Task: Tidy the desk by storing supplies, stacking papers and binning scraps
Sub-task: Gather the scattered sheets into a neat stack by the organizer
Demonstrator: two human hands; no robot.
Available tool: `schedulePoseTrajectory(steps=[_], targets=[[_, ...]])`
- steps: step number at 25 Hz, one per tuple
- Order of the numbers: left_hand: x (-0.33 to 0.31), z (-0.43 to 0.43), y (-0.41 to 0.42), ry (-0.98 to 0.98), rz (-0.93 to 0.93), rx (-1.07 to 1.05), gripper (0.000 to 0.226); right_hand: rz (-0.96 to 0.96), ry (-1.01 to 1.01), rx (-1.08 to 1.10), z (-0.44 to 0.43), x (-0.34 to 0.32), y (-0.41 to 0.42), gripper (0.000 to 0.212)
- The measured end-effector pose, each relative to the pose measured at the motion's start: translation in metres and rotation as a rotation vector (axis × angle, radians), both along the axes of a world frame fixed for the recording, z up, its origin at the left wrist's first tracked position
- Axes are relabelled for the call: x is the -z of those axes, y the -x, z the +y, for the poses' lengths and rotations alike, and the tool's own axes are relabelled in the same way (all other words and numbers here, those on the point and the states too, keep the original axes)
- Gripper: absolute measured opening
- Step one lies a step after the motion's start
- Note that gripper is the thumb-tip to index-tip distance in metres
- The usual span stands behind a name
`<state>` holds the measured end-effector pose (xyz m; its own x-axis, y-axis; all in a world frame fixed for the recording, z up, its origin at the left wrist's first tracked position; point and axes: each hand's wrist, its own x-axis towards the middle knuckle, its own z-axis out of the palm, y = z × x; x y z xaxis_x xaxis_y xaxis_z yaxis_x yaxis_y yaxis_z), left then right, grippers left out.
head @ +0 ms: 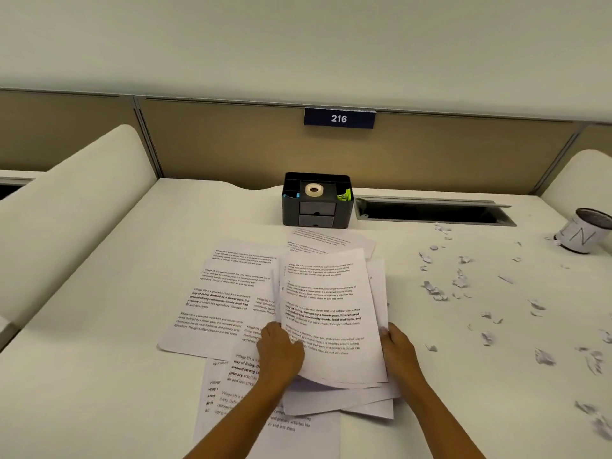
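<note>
Step in hand: gathering papers. The left hand (281,354) grips the left edge of a stack of papers (331,309) with curled fingers, and the right hand (399,347) holds the right edge, thumb on top. The stack sits at the near middle of the table (99,359), its far end lifted and its lower sheets fanned out of line. Loose sheets (225,293) lie spread to the left, and more lie under the forearms. Recommendation: stand the stack on its lower edge and tap it square before adding more, then slide each loose sheet in rather than lifting by one corner, which risks creasing. Scraps (437,291) are scattered to the right, near the bin (581,235); keep the stack clear of them. The organiser (316,210) at the back already holds a roll of tape (314,189).
</note>
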<state>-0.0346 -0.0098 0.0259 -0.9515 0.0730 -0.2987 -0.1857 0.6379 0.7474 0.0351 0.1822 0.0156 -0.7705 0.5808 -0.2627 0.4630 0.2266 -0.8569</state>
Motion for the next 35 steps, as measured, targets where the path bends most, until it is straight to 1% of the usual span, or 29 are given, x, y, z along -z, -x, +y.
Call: schedulePoseTrajectory(steps=[3, 6, 7, 10, 14, 17, 18, 20, 21, 22, 24, 27, 30, 35], targets=[[0.000, -0.001, 0.004, -0.006, -0.007, 0.041, 0.055, -0.033, 0.038, 0.010, 0.000, -0.007, 0.005, 0.038], [-0.003, -0.001, 0.004, 0.071, 0.026, 0.105, 0.065, -0.054, -0.058, -0.096, 0.002, -0.008, 0.009, 0.035], [-0.004, -0.002, 0.004, 0.063, 0.031, 0.109, 0.066, -0.047, -0.080, -0.113, 0.002, -0.009, 0.009, 0.037], [0.001, -0.008, 0.012, -0.065, 0.014, 0.074, 0.060, 0.013, -0.098, -0.108, -0.004, -0.013, 0.005, 0.042], [-0.017, -0.016, 0.018, -0.219, 0.079, 0.024, 0.050, 0.148, -0.011, -0.095, -0.015, -0.021, 0.000, 0.054], [-0.045, -0.024, 0.023, -0.349, 0.155, -0.008, 0.039, 0.266, 0.021, -0.108, -0.023, -0.031, 0.003, 0.055], [-0.054, -0.027, 0.025, -0.378, 0.209, -0.019, 0.033, 0.296, -0.006, -0.117, -0.026, -0.036, 0.005, 0.052], [-0.071, -0.029, 0.027, -0.409, 0.340, -0.033, 0.023, 0.362, -0.052, -0.139, -0.031, -0.048, 0.009, 0.040], [-0.079, -0.029, 0.028, -0.432, 0.404, -0.039, 0.019, 0.405, -0.051, -0.152, -0.035, -0.056, 0.011, 0.033], [-0.087, -0.029, 0.028, -0.465, 0.464, -0.045, 0.017, 0.446, -0.047, -0.159, -0.038, -0.062, 0.013, 0.031], [-0.099, -0.029, 0.027, -0.529, 0.560, -0.057, 0.016, 0.527, -0.034, -0.156, -0.043, -0.072, 0.017, 0.032], [-0.109, -0.032, 0.026, -0.595, 0.647, -0.079, 0.027, 0.576, -0.051, -0.149, -0.048, -0.079, 0.019, 0.036], [-0.116, -0.034, 0.024, -0.627, 0.701, -0.073, 0.028, 0.627, -0.043, -0.134, -0.047, -0.084, 0.014, 0.048], [-0.127, -0.029, 0.022, -0.666, 0.733, -0.019, 0.032, 0.843, 0.153, -0.181, -0.041, -0.120, 0.009, 0.046]])
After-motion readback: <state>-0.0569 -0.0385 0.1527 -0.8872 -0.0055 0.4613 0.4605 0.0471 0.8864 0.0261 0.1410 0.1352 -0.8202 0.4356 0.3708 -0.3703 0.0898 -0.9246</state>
